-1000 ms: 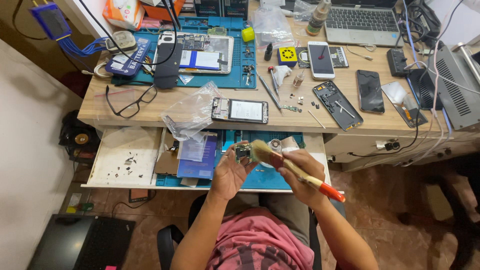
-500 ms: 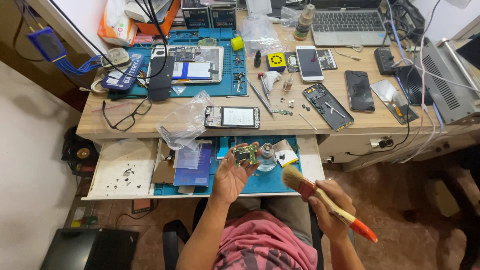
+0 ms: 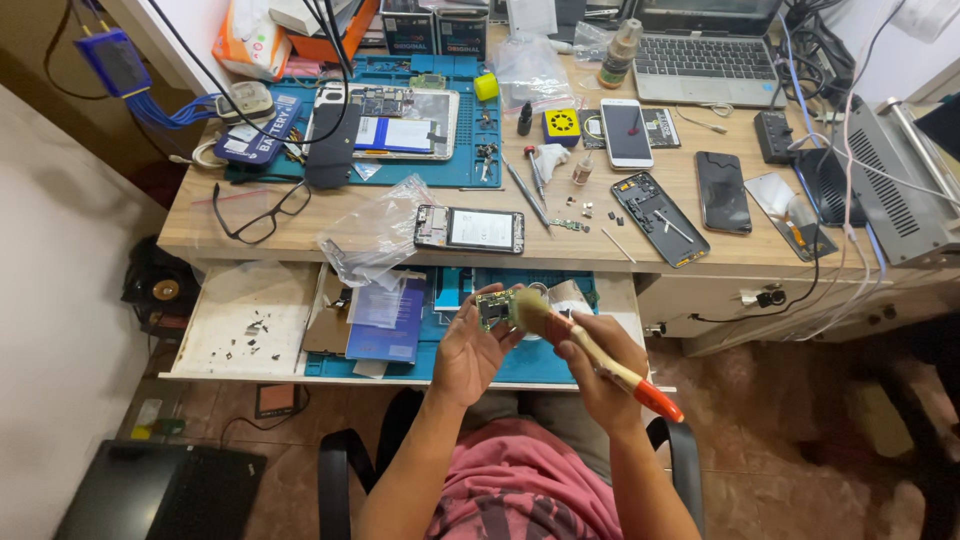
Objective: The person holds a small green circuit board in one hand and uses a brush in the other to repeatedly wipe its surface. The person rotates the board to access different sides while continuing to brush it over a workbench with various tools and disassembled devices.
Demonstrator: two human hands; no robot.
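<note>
My left hand (image 3: 470, 348) holds a small green circuit board (image 3: 492, 307) up over the open drawer, fingers around its lower edge. My right hand (image 3: 598, 352) grips a paintbrush (image 3: 600, 355) with a wooden shaft and orange handle end; its pale bristles rest against the board's right side. Both hands are in front of the desk's front edge, above my lap.
An opened phone (image 3: 469, 229) lies near the desk's front edge beside a clear plastic bag (image 3: 375, 235). Glasses (image 3: 262, 213), a phone frame (image 3: 660, 218), dark phones, a blue work mat (image 3: 400, 165), laptop (image 3: 705, 50) and cables crowd the desk. The open drawer (image 3: 250, 325) holds screws and blue packets.
The brush has swung back up from the lower right and its bristles now touch the board again. The left hand stayed holding the board in about the same place.
</note>
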